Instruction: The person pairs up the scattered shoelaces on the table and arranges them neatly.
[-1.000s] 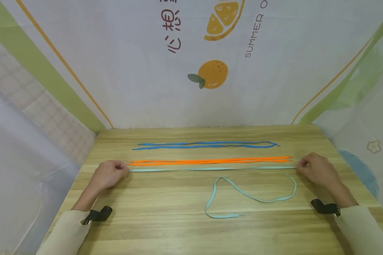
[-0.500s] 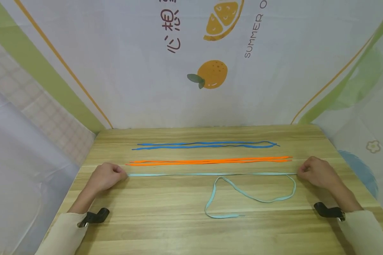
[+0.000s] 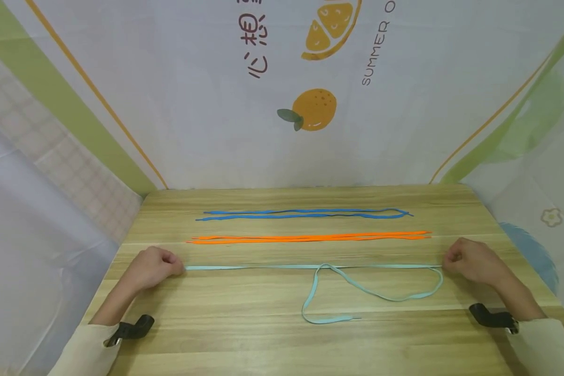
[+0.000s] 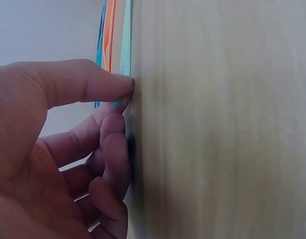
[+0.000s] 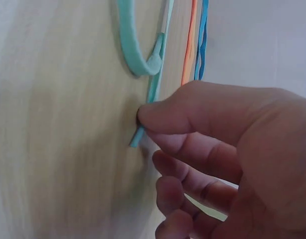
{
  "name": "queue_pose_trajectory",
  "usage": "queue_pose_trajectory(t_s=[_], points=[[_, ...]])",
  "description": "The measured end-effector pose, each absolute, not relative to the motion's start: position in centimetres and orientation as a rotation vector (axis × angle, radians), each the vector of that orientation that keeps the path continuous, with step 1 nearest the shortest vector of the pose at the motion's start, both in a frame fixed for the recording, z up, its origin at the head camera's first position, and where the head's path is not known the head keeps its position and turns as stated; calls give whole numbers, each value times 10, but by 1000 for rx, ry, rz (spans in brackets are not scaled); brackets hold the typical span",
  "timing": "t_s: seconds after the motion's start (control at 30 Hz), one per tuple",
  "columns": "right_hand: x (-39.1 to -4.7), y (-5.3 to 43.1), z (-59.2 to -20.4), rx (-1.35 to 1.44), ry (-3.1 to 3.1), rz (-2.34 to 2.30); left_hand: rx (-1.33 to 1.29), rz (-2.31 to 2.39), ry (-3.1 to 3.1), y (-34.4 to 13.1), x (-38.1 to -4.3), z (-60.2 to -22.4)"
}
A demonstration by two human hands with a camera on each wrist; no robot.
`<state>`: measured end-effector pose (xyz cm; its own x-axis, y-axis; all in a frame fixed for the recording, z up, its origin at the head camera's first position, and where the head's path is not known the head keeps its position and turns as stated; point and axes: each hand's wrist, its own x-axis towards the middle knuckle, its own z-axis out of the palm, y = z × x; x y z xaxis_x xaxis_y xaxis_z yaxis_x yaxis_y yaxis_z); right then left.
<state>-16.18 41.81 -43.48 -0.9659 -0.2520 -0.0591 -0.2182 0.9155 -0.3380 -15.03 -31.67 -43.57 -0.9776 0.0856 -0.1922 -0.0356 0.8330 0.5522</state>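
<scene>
A mint-green shoelace (image 3: 282, 267) is stretched straight from side to side across the wooden table. My left hand (image 3: 152, 267) pinches its left end between thumb and finger, and the tip shows past the thumb in the left wrist view. Its right end is pinched by my right hand (image 3: 474, 261); a short tip (image 5: 136, 138) sticks out below the thumb. A second mint-green shoelace (image 3: 310, 297) lies in a loose curve on the near side, its upper bend and right end meeting the stretched lace.
Two orange shoelaces (image 3: 310, 238) lie side by side just beyond the stretched one. Farther back are blue shoelaces (image 3: 305, 213), also laid lengthwise. A printed white cloth (image 3: 216, 130) hangs behind the wooden table (image 3: 244, 344).
Both hands have moved toward the near edge, carrying the stretched mint-green shoelace away from the orange pair and onto the curved lace. The curved lace's right end has shifted slightly.
</scene>
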Motion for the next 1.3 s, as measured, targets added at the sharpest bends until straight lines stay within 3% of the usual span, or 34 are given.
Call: queue_pose_trajectory(t_s=[1.3], points=[[-170, 413, -458, -705, 3120, -682, 82, 804, 2950, -308, -154, -438]])
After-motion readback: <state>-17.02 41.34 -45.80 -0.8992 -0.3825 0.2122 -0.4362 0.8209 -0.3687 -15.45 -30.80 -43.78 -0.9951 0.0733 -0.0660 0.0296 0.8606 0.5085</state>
